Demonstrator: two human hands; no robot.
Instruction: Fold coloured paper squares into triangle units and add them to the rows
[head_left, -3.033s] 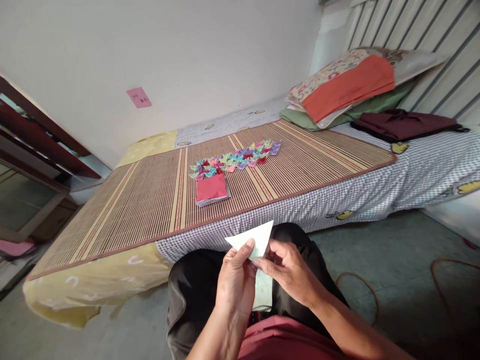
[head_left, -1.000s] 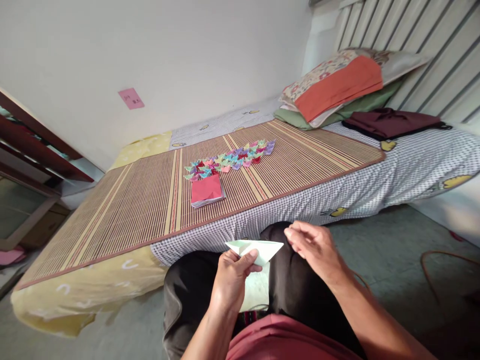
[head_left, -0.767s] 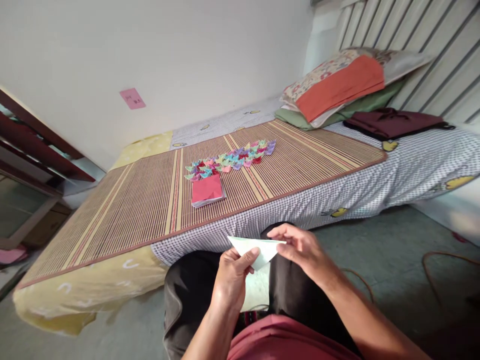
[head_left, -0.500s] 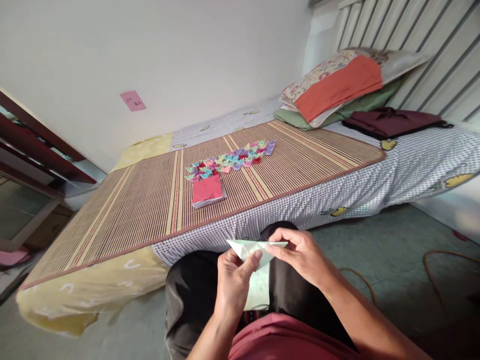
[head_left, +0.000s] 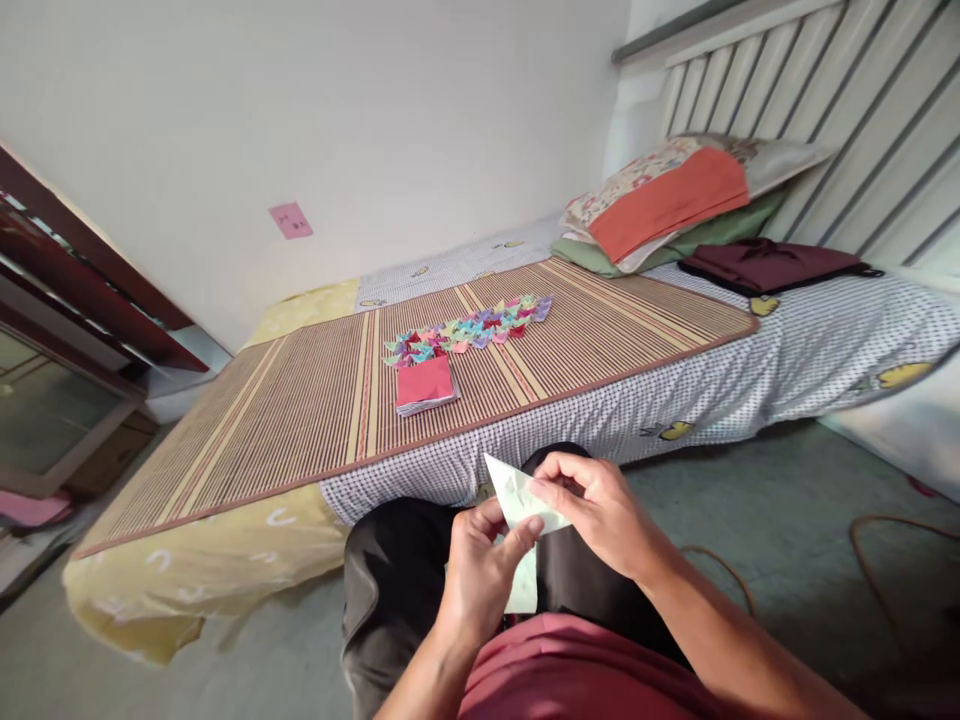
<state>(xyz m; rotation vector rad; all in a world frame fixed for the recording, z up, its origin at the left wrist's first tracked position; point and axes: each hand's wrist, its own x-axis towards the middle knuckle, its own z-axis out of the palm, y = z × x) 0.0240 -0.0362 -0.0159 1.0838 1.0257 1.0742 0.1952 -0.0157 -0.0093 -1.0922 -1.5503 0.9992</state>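
A pale green sheet of origami paper [head_left: 517,495], folded to a point at its upper left, is held above my lap. My left hand [head_left: 484,570] pinches its lower left edge, thumb on top. On the other side my right hand [head_left: 596,505] grips the right part between thumb and curled fingers. Below the hands, another pale green piece of paper [head_left: 523,590] shows between my legs; whether it joins the folded one I cannot tell. Rows of small colourful folded paper pieces [head_left: 472,328] lie on the bed mat, beside a stack of square paper [head_left: 426,382] with red on top.
The striped bed mat [head_left: 315,430] covers much of the bed in front of my knees. Pillows [head_left: 675,200] and a folded maroon cloth item [head_left: 776,265] lie by the white headboard [head_left: 795,100]. A cable [head_left: 870,560] runs over the floor at right.
The folded paper has turned, its left tip now pointing up and left instead of sideways. Both hands keep hold of it. The view has shifted slightly.
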